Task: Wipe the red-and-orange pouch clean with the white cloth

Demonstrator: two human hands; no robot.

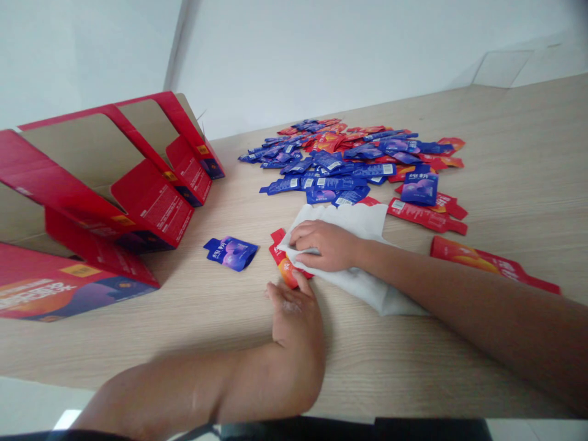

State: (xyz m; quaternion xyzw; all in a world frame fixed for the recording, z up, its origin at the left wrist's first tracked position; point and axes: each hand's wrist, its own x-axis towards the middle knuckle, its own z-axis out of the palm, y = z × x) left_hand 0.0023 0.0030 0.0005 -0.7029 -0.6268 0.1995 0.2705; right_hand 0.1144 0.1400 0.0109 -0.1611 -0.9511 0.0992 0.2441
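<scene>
A small red pouch (288,274) with an orange picture lies on the wooden table, partly covered by a white cloth (356,223). My right hand (324,245) has its fingers closed on the cloth and presses it over the pouch. From below, my left hand (294,312) grips the pouch's near end between thumb and fingers, steadying it on the table. Left of it, a single blue pouch (233,253) lies flat. Behind the cloth spreads a heap of blue and red pouches (328,160), some overlapping it closely.
Several open red boxes (151,196) stand along the left side. Another red pouch (496,264) lies right of the cloth, just beyond my right forearm. A pale wall (344,55) borders the back of the table (519,165). A clear flat piece (501,68) leans there.
</scene>
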